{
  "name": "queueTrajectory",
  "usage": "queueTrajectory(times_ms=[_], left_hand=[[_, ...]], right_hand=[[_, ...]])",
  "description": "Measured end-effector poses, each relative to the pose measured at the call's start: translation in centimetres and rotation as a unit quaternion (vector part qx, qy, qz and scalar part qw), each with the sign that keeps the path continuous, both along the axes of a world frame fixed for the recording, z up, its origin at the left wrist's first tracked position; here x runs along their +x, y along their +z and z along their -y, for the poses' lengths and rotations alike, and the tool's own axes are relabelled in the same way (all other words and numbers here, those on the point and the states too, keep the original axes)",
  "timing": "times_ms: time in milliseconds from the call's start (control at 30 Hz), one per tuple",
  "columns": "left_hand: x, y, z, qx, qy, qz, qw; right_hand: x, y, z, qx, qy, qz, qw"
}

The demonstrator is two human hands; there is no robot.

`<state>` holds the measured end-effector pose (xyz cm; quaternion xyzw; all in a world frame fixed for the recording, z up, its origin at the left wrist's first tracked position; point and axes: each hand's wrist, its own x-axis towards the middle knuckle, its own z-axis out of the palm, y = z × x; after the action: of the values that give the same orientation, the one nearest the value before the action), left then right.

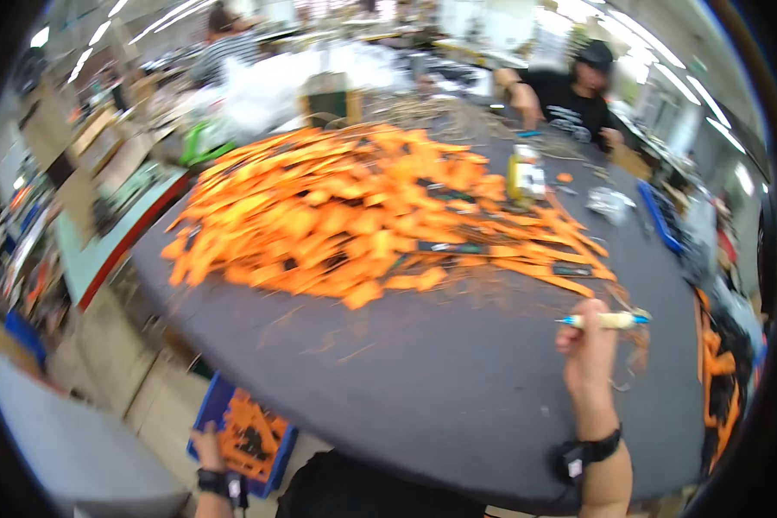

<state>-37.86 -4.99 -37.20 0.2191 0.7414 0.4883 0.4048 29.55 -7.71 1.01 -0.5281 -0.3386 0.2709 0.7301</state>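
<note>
My right hand is closed around a cream pen-shaped tool with blue ends and a thin tip pointing left. It is held just above the grey tabletop, near its right side. At the lower left, my left hand grips the left edge of a blue crate, below the table's edge. Inside the crate lie orange strap pieces with dark parts. A big heap of orange straps with dark patches covers the far half of the table, its right end close to the tool.
Loose orange threads are scattered in front of the heap. A yellow-and-white container and a clear plastic bag stand toward the far right. Across the table sits a person in black. More orange and black straps hang at the right edge.
</note>
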Motion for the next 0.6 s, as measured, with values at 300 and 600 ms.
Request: queueTrajectory(times_ms=[300,600], left_hand=[[26.0,47.2,-5.1,0.297,-0.668,-0.346,0.587],[48.8,49.7,-16.5,0.329,-0.809,-0.389,0.294]], right_hand=[[0.4,2.9,2.4,0.009,0.019,-0.025,0.999],[2.0,3.9,7.6,0.002,-0.017,-0.029,0.999]])
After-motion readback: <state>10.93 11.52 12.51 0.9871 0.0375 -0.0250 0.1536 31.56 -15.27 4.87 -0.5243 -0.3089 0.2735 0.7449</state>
